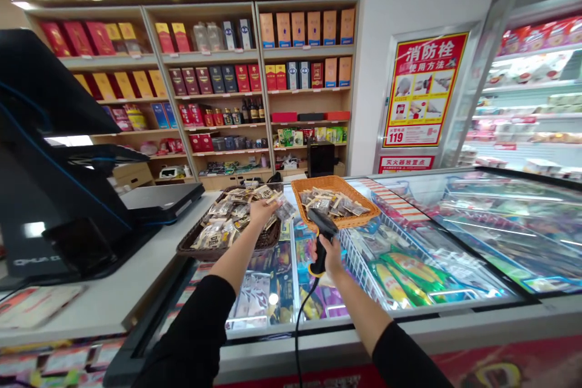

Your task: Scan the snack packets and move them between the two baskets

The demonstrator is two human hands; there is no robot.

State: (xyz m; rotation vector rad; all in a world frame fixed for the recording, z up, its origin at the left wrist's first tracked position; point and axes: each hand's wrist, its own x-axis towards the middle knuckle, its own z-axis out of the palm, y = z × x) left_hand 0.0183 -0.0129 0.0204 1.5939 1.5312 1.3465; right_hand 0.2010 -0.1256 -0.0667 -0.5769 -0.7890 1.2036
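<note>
If its fingertip pinch loosens, the left hand point(262, 213) could drop the clear plastic packet point(285, 208) at the right side of the dark-brown wicker basket point(213, 253), while the right hand point(333, 256) wraps round the black pistol-shaped scanner point(321, 247).

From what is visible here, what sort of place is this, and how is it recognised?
Probably a small supermarket or convenience store: boxed goods stand on wall shelves, packets show through a glass-topped freezer, and the right hand holds what looks like a barcode scanner.
</note>
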